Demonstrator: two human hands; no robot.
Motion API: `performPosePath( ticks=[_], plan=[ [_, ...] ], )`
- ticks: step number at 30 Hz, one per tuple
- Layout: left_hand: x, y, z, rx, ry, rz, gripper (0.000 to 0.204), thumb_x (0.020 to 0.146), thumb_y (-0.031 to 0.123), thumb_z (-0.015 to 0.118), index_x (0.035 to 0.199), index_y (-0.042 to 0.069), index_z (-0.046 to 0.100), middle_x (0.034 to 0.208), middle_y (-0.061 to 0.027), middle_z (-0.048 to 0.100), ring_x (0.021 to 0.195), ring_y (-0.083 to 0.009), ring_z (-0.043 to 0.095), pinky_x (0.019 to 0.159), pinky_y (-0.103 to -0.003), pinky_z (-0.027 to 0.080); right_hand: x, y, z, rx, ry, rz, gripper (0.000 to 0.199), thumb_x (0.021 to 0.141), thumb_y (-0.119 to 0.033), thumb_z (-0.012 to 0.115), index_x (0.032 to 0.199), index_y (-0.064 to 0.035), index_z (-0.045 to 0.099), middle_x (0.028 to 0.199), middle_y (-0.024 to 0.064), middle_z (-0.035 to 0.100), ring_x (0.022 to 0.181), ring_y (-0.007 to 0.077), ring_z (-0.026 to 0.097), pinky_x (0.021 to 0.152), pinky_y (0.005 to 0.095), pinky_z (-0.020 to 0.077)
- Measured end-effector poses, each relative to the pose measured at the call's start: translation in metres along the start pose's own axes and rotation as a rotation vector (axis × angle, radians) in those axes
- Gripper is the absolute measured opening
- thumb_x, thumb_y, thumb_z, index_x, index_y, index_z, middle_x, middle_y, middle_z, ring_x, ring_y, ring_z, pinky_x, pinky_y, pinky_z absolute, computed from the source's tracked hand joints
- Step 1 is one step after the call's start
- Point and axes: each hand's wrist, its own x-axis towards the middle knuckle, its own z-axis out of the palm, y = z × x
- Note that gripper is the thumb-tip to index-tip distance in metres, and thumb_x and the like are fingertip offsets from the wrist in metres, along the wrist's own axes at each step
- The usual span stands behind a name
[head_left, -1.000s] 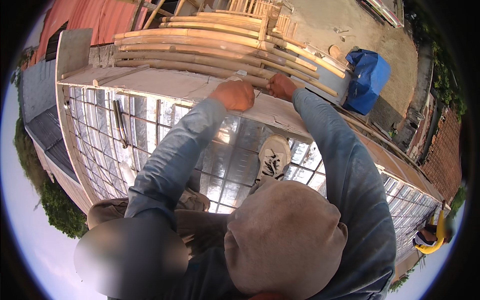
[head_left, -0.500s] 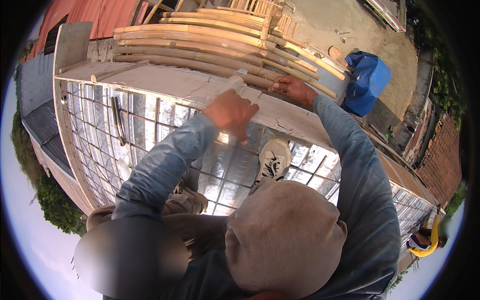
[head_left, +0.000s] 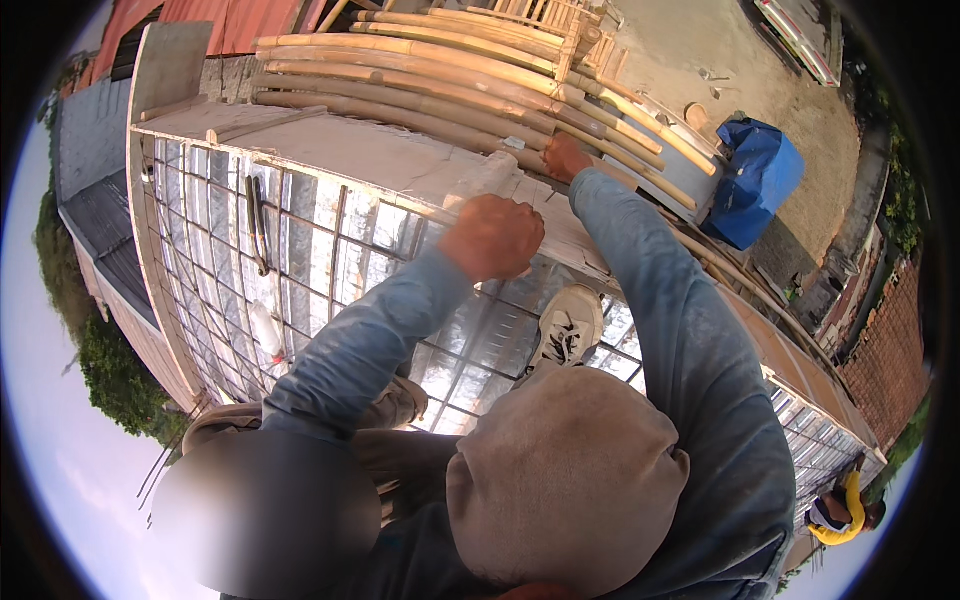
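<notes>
Above the inner edge of a pale wooden board (head_left: 400,160), my left hand (head_left: 495,237) is closed, fingers curled. Anything inside it is hidden. My right hand (head_left: 566,157) reaches to the board's outer edge, beside the bamboo poles (head_left: 420,100). Its fingers are bent and mostly turned from sight, so whether they grip anything cannot be made out. A short pale wood piece (head_left: 483,178) lies on the board between the hands. Below them, a grid of steel bars (head_left: 335,240) covers shiny ribbed metal sheeting (head_left: 465,340).
My shoe (head_left: 570,325) stands on the grid. A long-handled tool (head_left: 258,225) and a white bottle (head_left: 267,332) lie left. Beyond the board's edge, lower down, are a blue tarp (head_left: 755,180) and concrete ground (head_left: 680,40). A person in yellow (head_left: 845,515) is far right.
My right hand has moved left along the board's outer edge. My left hand has drawn back slightly, its fingers curling closed. The view has shifted a little.
</notes>
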Motion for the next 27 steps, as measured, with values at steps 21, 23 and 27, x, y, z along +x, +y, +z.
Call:
performPosePath(
  ticks=[21,23,27],
  plan=[
    [0.002,-0.003,0.019,0.097,0.023,-0.012,0.03,0.093,0.032,0.074,0.106,0.004,0.073,0.105,-0.0147,0.078,0.094,-0.0331,0.077,0.101,-0.046,0.053,-0.069,0.02,-0.036,0.259,-0.523,-0.62,0.031,0.092,-0.01,0.069,0.122,-0.0054,0.078,0.127,0.0131,0.075,0.119,0.0267,0.068,0.106,0.041,0.0521],
    [0.002,-0.001,0.019,0.08,0.026,-0.028,0.029,0.091,0.029,0.074,0.106,0.005,0.073,0.105,-0.0146,0.078,0.094,-0.0336,0.077,0.102,-0.046,0.052,-0.068,0.02,-0.032,0.253,-0.494,-0.67,0.028,0.091,-0.014,0.072,0.118,-0.0055,0.078,0.119,0.0135,0.077,0.113,0.0272,0.07,0.101,0.0422,0.053],
    [0.002,0.005,0.007,0.087,0.014,-0.035,0.029,0.086,0.029,0.076,0.103,0.005,0.075,0.106,-0.0145,0.078,0.094,-0.0351,0.077,0.097,-0.046,0.056,-0.072,0.018,-0.033,0.192,-0.464,-0.546,0.017,0.094,-0.015,0.072,0.102,-0.001,0.075,0.095,0.013,0.074,0.09,0.0218,0.067,0.083,0.0403,0.0538]
  ],
)
